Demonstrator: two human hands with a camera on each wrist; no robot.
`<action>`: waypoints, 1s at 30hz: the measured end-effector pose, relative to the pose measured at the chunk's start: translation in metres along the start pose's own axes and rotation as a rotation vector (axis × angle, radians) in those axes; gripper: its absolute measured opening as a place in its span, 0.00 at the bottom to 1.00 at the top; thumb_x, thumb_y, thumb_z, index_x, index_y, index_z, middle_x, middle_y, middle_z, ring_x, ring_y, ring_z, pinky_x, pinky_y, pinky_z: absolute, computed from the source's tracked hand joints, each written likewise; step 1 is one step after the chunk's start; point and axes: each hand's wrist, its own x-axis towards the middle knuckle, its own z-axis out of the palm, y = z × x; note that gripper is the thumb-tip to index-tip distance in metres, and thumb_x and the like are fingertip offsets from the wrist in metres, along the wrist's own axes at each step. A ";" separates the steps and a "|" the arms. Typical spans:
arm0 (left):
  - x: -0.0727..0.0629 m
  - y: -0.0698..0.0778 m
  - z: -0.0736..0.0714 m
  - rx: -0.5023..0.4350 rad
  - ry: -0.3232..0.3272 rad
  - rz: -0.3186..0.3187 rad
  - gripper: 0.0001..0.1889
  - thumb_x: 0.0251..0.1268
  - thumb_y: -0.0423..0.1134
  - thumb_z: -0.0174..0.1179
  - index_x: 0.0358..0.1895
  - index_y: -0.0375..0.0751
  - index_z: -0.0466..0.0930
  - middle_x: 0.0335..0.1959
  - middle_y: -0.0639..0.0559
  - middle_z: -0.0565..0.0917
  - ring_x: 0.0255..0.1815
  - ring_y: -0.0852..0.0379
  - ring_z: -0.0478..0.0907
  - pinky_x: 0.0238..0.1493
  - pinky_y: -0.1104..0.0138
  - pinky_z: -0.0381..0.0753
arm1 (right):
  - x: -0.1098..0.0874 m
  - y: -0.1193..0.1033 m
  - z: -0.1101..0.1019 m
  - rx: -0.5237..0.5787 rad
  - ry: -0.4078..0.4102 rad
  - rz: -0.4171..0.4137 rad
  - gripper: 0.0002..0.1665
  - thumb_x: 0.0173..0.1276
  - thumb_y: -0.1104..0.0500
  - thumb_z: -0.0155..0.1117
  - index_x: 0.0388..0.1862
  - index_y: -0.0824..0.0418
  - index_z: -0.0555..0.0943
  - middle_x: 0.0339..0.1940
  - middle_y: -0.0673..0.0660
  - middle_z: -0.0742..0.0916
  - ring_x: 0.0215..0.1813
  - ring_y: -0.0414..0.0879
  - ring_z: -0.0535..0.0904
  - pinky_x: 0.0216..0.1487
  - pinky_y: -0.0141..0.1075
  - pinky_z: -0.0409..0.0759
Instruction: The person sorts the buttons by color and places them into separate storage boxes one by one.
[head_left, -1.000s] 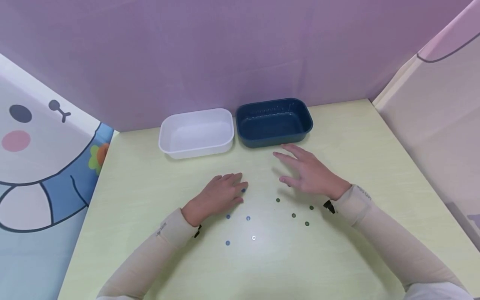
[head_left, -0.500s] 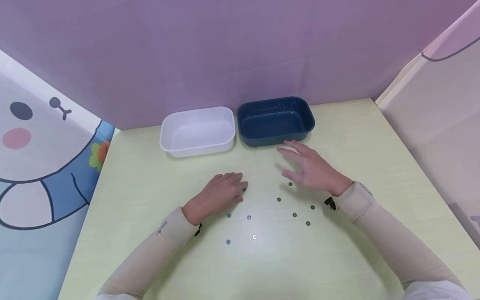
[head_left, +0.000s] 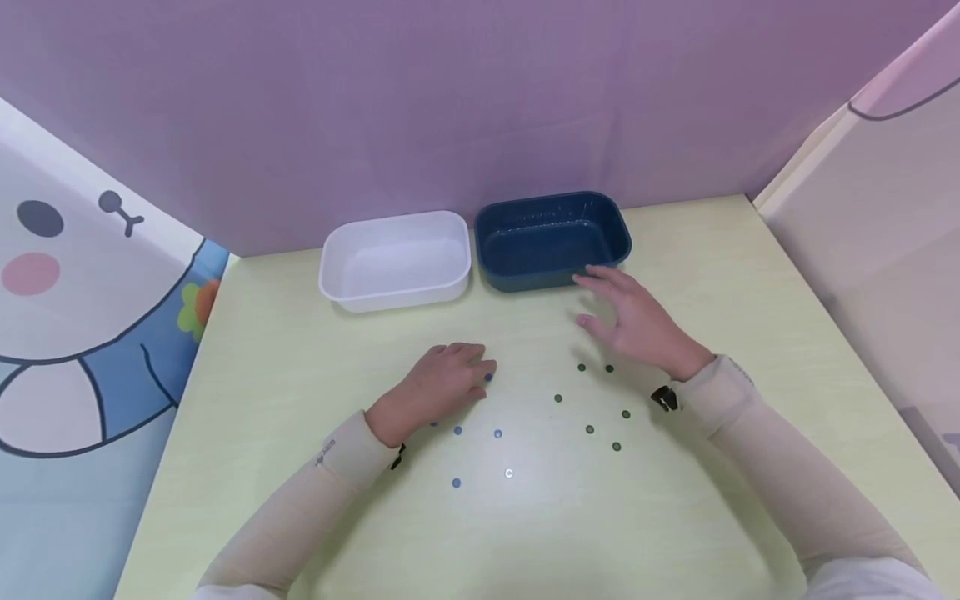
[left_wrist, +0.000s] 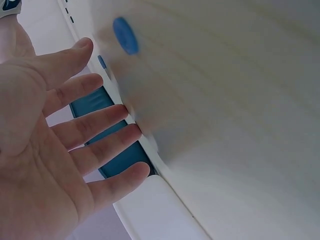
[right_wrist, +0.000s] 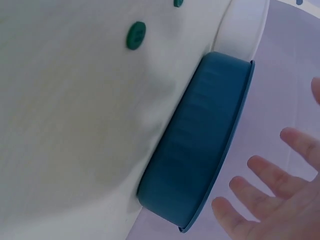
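Note:
My left hand (head_left: 438, 385) hovers low over the left middle of the table, palm down with fingers spread, holding nothing. A blue button (head_left: 488, 377) lies by its fingertips, and more blue buttons (head_left: 458, 430) are scattered nearer me; the left wrist view shows one blue button (left_wrist: 125, 35) close beside the thumb. My right hand (head_left: 641, 321), fingers apart and empty, is above the table just in front of the dark blue bin (head_left: 551, 279). Several green buttons (head_left: 589, 429) lie below it, one green button (right_wrist: 136, 35) showing large in the right wrist view.
A white bin (head_left: 393, 298) stands left of the dark blue one, both at the table's back edge. Behind them rises a purple cloth wall (head_left: 420, 108). A pale ring-like button (head_left: 509, 473) lies among the blue ones. Printed cloth panels flank the table.
My right hand has moved back and to the right, uncovering two green buttons on the table. The left hand has barely shifted; a blue button now shows beside its wrist.

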 end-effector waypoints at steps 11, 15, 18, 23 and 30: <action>0.000 0.001 -0.001 0.025 0.034 0.017 0.17 0.66 0.44 0.68 0.56 0.47 0.83 0.54 0.45 0.82 0.51 0.46 0.80 0.46 0.55 0.83 | 0.017 0.018 -0.009 0.189 0.188 0.184 0.25 0.71 0.63 0.62 0.66 0.66 0.77 0.67 0.66 0.77 0.64 0.61 0.74 0.58 0.57 0.76; 0.000 0.000 -0.001 0.030 0.042 0.023 0.15 0.67 0.43 0.68 0.55 0.47 0.84 0.47 0.46 0.82 0.44 0.48 0.79 0.38 0.59 0.82 | 0.024 0.025 -0.012 0.213 0.306 0.268 0.22 0.71 0.65 0.60 0.62 0.67 0.80 0.62 0.66 0.80 0.56 0.60 0.78 0.51 0.52 0.78; 0.001 0.000 -0.001 0.035 0.036 0.020 0.14 0.68 0.43 0.67 0.54 0.48 0.84 0.44 0.47 0.82 0.40 0.50 0.77 0.35 0.62 0.80 | 0.030 0.032 -0.014 0.235 0.359 0.350 0.21 0.71 0.63 0.60 0.61 0.67 0.81 0.62 0.68 0.78 0.58 0.62 0.77 0.54 0.52 0.75; 0.004 0.001 0.000 0.028 0.017 0.007 0.12 0.68 0.42 0.67 0.53 0.50 0.85 0.41 0.50 0.81 0.38 0.53 0.75 0.33 0.63 0.77 | 0.038 0.044 -0.015 0.349 0.356 0.479 0.23 0.73 0.60 0.59 0.65 0.65 0.79 0.68 0.68 0.73 0.65 0.64 0.74 0.65 0.54 0.73; 0.012 0.002 0.002 -0.005 0.036 0.022 0.04 0.68 0.38 0.65 0.43 0.50 0.87 0.32 0.53 0.77 0.30 0.56 0.72 0.27 0.65 0.73 | 0.044 0.053 -0.013 0.534 0.386 0.585 0.24 0.73 0.61 0.59 0.66 0.64 0.78 0.65 0.66 0.77 0.55 0.54 0.80 0.49 0.31 0.80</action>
